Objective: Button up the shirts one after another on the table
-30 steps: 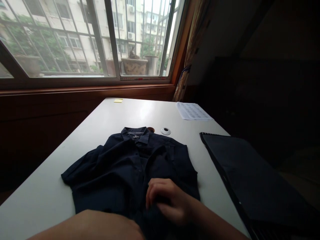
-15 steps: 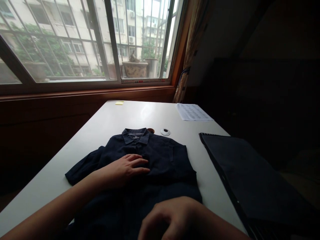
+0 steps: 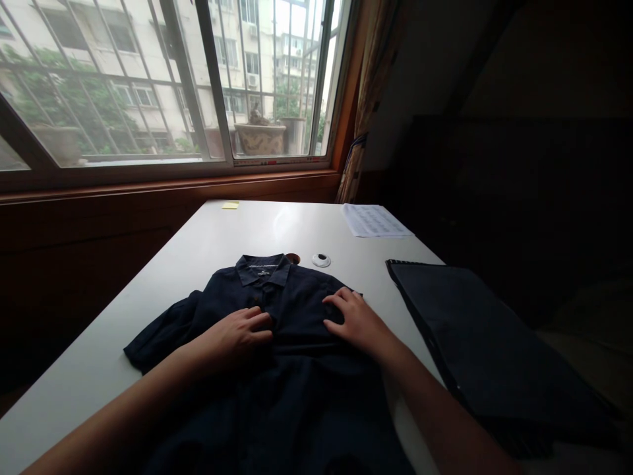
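A dark navy short-sleeved shirt (image 3: 301, 382) lies front up on the white table (image 3: 173, 241), its collar pointing toward the window. My left hand (image 3: 242, 333) rests on the shirt's front beside the button line. Its fingers are slightly bent, with a gap between thumb and forefinger. On the other side of the chest, near the shoulder, my right hand (image 3: 353, 320) touches the cloth with curved fingers, thumb apart. The right sleeve area is partly hidden under this hand and forearm. The shirt's lower part is in deep shadow.
A black flat folder-like item (image 3: 484, 336) lies along the right table edge. Printed sheets (image 3: 376, 220) and a yellow sticky note (image 3: 230, 205) lie at the far end. Beyond the collar are a round brown-rimmed hole (image 3: 293, 259) and a white ring-shaped cover (image 3: 321, 260).
My left hand came up onto the shirt's chest, then bent its fingers. My right hand moved from the near hem up to the shoulder side. The wrinkled front now lies flatter.
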`<state>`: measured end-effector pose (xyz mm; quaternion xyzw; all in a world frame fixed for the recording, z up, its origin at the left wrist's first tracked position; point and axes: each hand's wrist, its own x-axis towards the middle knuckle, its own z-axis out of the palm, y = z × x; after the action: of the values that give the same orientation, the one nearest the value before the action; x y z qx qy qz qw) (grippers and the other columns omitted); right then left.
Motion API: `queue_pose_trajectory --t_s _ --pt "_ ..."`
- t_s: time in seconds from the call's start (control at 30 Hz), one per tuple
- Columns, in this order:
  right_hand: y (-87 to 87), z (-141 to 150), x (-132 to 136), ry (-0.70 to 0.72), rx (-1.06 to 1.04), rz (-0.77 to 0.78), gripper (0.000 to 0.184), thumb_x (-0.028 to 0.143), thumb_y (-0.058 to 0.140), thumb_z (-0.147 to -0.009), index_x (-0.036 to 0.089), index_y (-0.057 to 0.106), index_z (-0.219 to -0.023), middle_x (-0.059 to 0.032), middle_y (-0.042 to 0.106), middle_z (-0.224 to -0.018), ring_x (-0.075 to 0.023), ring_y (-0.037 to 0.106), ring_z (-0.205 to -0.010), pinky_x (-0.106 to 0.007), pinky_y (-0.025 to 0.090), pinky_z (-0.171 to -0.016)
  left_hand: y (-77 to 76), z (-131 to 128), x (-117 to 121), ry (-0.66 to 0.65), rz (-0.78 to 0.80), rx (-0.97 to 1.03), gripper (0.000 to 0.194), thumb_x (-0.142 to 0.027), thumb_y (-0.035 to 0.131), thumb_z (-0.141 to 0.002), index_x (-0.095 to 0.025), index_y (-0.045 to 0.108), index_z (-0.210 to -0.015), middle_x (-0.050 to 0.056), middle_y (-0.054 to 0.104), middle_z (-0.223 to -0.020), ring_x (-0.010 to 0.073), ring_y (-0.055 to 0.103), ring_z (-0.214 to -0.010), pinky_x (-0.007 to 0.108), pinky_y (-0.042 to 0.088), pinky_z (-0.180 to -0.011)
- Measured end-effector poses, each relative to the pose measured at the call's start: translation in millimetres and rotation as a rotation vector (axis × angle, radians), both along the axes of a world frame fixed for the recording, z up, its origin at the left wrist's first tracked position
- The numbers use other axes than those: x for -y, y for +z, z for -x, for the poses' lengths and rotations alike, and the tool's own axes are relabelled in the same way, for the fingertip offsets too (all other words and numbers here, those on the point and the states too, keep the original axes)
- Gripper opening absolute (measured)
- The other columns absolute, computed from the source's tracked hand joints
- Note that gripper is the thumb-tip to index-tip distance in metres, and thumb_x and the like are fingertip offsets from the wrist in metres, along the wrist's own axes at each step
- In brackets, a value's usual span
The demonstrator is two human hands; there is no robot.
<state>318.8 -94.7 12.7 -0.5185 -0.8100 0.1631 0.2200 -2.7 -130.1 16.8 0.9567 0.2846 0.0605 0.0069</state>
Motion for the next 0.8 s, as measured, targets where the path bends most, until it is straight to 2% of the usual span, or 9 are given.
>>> queue_pose_trajectory --t_s 0.1,0.2,0.27,0.37,0.5,0.57,0.63,0.73,0.8 --pt "-0.3 -16.1 -11.2 -0.099 -0.188 0.048 0.035 0.014 0.065 -0.067 0.024 0.073 -0.1 -0.0033 0.07 -0.095 -0.0211 0.063 -0.087 -0.034 0.048 -0.085 -8.4 4.4 2.3 0.043 0.028 0.069 0.04 0.006 0.052 -0.073 -0.02 0.06 -0.102 0.007 0.057 -0.114 0.0218 0.051 -0.096 0.033 0.05 -0.086" --pt "0.0 -36.7 -26.8 -0.381 -0.534 -0.037 0.029 0.021 0.066 -0.063 0.022 0.071 -0.092 -0.0009 0.069 -0.084 -0.0204 0.062 -0.079 -0.032 0.048 -0.077 -14.3 7.0 4.3 0.073 0.051 0.153 0.042 0.007 0.048 -0.072 -0.02 0.06 -0.102 0.007 0.057 -0.115 0.0208 0.051 -0.096 0.032 0.05 -0.086" --pt "-2.6 -50.5 -36.9 -0.533 -0.652 -0.124 0.035 0.026 0.06 -0.069 0.02 0.066 -0.103 -0.0026 0.066 -0.089 -0.0207 0.061 -0.082 -0.032 0.047 -0.075 -16.2 7.5 4.6 0.074 0.056 0.187 0.041 0.007 0.047 -0.069 -0.019 0.059 -0.099 0.007 0.059 -0.113 0.0207 0.052 -0.095 0.032 0.051 -0.085" --pt "-8.6 -65.2 -45.7 -0.691 -0.778 -0.25 0.04 0.025 0.051 -0.072 0.018 0.058 -0.111 -0.0036 0.06 -0.095 -0.0187 0.058 -0.082 -0.032 0.047 -0.074 -16.0 7.7 3.9 0.065 0.041 0.213 0.043 0.006 0.045 -0.065 -0.018 0.059 -0.097 0.007 0.062 -0.108 0.0209 0.054 -0.093 0.033 0.051 -0.084" --pt "-9.3 -65.0 -41.0 -0.779 -0.82 -0.394 0.035 0.022 0.055 -0.071 0.019 0.059 -0.106 -0.0029 0.056 -0.1 -0.0169 0.054 -0.084 -0.033 0.045 -0.08 -12.5 11.5 3.9 0.051 -0.048 0.267 0.04 0.003 0.044 -0.071 -0.018 0.061 -0.101 0.007 0.066 -0.105 0.0216 0.056 -0.091 0.036 0.052 -0.082" --pt "-4.4 -54.7 -32.7 -0.712 -0.762 -0.467 0.026 0.021 0.058 -0.073 0.019 0.062 -0.099 -0.0034 0.056 -0.103 -0.0167 0.053 -0.084 -0.033 0.045 -0.081 -10.7 15.1 5.1 0.064 -0.124 0.318 0.036 -0.001 0.045 -0.08 -0.019 0.061 -0.107 0.007 0.068 -0.108 0.0226 0.057 -0.093 0.04 0.051 -0.084" --pt "3.2 -38.8 -22.0 -0.533 -0.682 -0.488 0.018 0.024 0.058 -0.08 0.02 0.064 -0.097 -0.0044 0.057 -0.103 -0.0173 0.055 -0.084 -0.034 0.047 -0.08 -9.0 18.0 6.9 0.099 -0.201 0.354 0.034 -0.004 0.047 -0.086 -0.021 0.06 -0.113 0.007 0.069 -0.113 0.0229 0.059 -0.093 0.042 0.051 -0.086" --pt "14.9 -10.4 -3.9 -0.126 -0.6 -0.31 0.018 0.029 0.059 -0.09 0.022 0.067 -0.104 -0.0063 0.06 -0.107 -0.0194 0.059 -0.09 -0.035 0.05 -0.081 -3.2 16.5 9.6 0.131 -0.264 0.458 0.039 -0.002 0.047 -0.089 -0.023 0.058 -0.12 0.007 0.068 -0.117 0.0214 0.062 -0.093 0.039 0.053 -0.083" --pt "18.9 6.6 8.8 0.155 -0.582 -0.133 0.03 0.033 0.064 -0.091 0.024 0.065 -0.119 -0.0086 0.06 -0.12 -0.0216 0.061 -0.1 -0.036 0.052 -0.085 6.5 9.2 11.2 0.136 -0.249 0.588 0.04 0.0 0.046 -0.09 -0.023 0.058 -0.12 0.007 0.066 -0.116 0.0198 0.064 -0.097 0.035 0.056 -0.082"
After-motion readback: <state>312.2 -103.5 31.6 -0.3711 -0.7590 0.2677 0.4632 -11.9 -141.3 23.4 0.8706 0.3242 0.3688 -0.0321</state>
